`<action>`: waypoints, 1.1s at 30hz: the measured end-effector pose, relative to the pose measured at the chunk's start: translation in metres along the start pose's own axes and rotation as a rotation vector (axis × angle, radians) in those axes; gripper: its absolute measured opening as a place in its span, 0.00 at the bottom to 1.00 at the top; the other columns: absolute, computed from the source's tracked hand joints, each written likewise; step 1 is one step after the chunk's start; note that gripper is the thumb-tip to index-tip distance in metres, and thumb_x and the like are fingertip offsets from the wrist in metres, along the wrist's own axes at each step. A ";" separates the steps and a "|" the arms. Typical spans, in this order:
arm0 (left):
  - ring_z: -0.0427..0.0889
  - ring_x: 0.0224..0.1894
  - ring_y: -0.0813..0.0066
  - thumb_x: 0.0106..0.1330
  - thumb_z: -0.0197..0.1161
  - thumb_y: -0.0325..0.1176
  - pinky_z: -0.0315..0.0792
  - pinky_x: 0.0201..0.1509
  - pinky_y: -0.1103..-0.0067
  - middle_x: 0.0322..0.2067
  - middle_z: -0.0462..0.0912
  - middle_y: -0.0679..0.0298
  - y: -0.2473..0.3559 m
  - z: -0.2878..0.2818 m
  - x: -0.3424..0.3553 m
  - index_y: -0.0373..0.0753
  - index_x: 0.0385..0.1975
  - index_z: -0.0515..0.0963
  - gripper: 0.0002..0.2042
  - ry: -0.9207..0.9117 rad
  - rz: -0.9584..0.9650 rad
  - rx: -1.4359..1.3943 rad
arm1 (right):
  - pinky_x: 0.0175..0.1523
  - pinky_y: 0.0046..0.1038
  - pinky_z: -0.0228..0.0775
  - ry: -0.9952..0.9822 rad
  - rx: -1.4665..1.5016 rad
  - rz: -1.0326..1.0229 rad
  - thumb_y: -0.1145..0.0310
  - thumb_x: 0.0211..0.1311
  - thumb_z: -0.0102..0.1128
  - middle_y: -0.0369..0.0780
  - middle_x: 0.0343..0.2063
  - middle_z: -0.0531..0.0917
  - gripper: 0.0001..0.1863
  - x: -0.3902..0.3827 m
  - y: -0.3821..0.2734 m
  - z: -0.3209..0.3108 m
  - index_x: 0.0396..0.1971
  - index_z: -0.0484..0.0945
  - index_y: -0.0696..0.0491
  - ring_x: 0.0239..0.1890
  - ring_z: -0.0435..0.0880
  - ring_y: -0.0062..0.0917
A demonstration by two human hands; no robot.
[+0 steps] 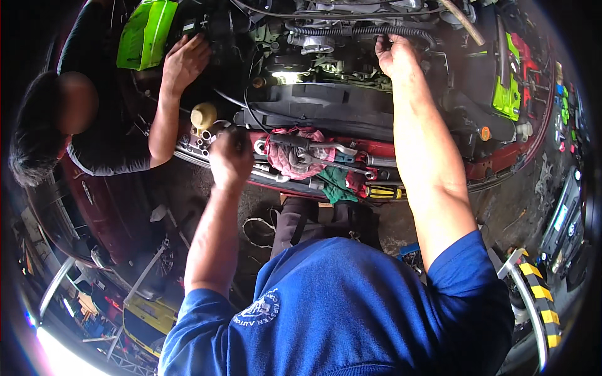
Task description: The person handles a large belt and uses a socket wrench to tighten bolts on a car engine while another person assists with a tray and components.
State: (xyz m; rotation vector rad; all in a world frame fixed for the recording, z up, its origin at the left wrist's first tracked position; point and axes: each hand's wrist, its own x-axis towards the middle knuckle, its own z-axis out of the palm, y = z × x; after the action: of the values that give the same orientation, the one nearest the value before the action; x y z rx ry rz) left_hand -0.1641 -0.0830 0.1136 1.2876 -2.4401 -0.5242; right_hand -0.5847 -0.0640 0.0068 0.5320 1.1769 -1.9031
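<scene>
My right hand (395,56) reaches into the open engine bay, just below a black corrugated hose (376,30). Its fingers are curled together; whatever they grip is hidden among the engine parts. Over the front left of the bay, my left hand (232,160) is closed, its fingertips dark in shadow, so what they hold cannot be made out. Close by it are a yellowish round cap (203,116) and several metal sockets (202,144). A pink rag (295,156) lies on the red front edge with wrenches and a ratchet around it.
On the left a co-worker's hand (188,59) reaches into the bay beside a bright green plastic piece (147,34). A green rag (338,185) and yellow-black screwdriver (384,192) lie on the front edge. A yellow-black striped post (539,294) stands at right.
</scene>
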 end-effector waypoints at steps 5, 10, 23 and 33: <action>0.79 0.41 0.52 0.52 0.69 0.45 0.75 0.45 0.64 0.35 0.80 0.53 -0.009 0.025 -0.084 0.38 0.36 0.80 0.18 -0.313 -0.233 0.232 | 0.32 0.33 0.75 0.017 -0.073 -0.017 0.78 0.65 0.48 0.43 0.35 0.76 0.07 -0.009 0.008 0.012 0.42 0.70 0.55 0.29 0.78 0.30; 0.80 0.43 0.52 0.52 0.67 0.48 0.74 0.47 0.62 0.37 0.81 0.52 -0.003 0.036 -0.070 0.42 0.37 0.81 0.18 -0.466 -0.415 0.254 | 0.32 0.32 0.75 -0.065 -0.143 0.008 0.73 0.66 0.48 0.41 0.27 0.78 0.04 -0.010 0.002 0.008 0.37 0.72 0.56 0.27 0.78 0.28; 0.81 0.42 0.46 0.59 0.60 0.39 0.74 0.44 0.59 0.33 0.83 0.48 0.013 0.028 -0.064 0.44 0.39 0.79 0.11 -0.558 -0.484 0.226 | 0.32 0.32 0.77 -0.213 -0.078 0.090 0.67 0.69 0.45 0.42 0.26 0.79 0.07 -0.066 -0.011 -0.025 0.35 0.71 0.53 0.26 0.81 0.30; 0.82 0.45 0.53 0.57 0.62 0.45 0.75 0.47 0.64 0.39 0.84 0.53 -0.013 0.034 -0.063 0.43 0.39 0.79 0.15 -0.563 -0.606 0.329 | 0.29 0.30 0.75 -0.363 -0.235 0.251 0.68 0.66 0.53 0.44 0.28 0.82 0.05 -0.198 0.020 -0.107 0.38 0.73 0.53 0.27 0.82 0.30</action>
State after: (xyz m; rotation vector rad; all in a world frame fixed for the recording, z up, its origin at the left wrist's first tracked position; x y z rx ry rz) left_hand -0.1366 -0.0313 0.0703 2.3152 -2.6068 -0.7346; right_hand -0.4609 0.1087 0.0842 0.1836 1.0226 -1.5424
